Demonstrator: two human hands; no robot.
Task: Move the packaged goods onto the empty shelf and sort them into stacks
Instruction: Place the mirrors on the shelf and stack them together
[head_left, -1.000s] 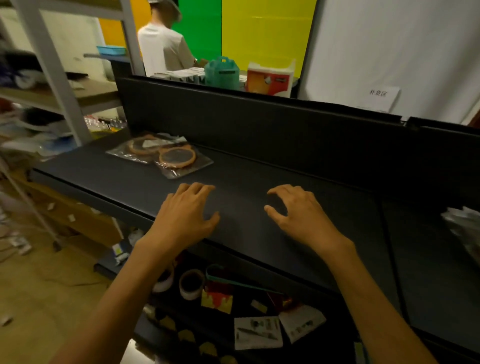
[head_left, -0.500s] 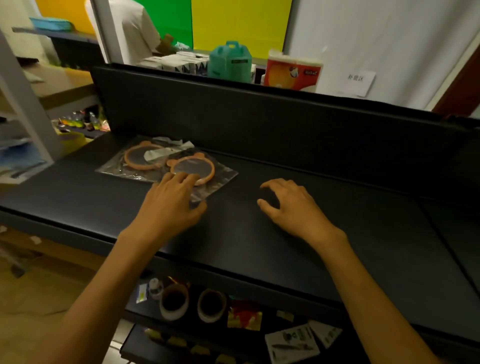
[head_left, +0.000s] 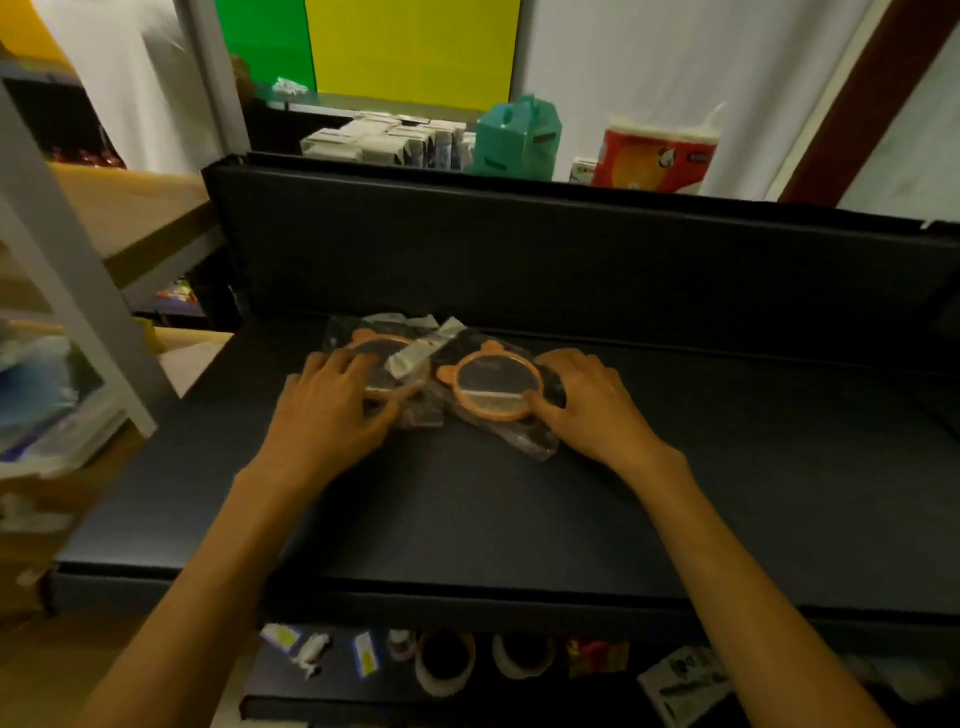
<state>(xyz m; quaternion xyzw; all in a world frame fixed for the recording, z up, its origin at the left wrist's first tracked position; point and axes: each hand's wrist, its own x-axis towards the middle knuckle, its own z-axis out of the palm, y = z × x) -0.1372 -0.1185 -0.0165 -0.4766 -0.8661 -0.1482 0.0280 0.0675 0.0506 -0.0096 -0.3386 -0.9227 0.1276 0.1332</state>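
Note:
Two packaged orange round mirrors with bear ears lie in clear plastic bags on the black shelf (head_left: 467, 499), near its back panel. My left hand (head_left: 332, 410) lies over the left packaged mirror (head_left: 389, 358), fingers curled across its top and thumb at its near edge. My right hand (head_left: 592, 405) grips the right packaged mirror (head_left: 493, 382), thumb on the near rim and fingers round the far right side. The two bags overlap in the middle, where a silvery label shows.
The shelf's tall black back panel (head_left: 519, 260) rises right behind the bags. Beyond it stand white boxes (head_left: 384, 137), a teal container (head_left: 519, 137) and a red tissue pack (head_left: 657, 156). A white rack post (head_left: 78, 291) stands left. Tape rolls (head_left: 447, 660) sit on the lower shelf.
Both hands have moved forward from the bare shelf onto the bags: the left now covers the left mirror, the right has taken hold of the right one. The view shifted left and closer.

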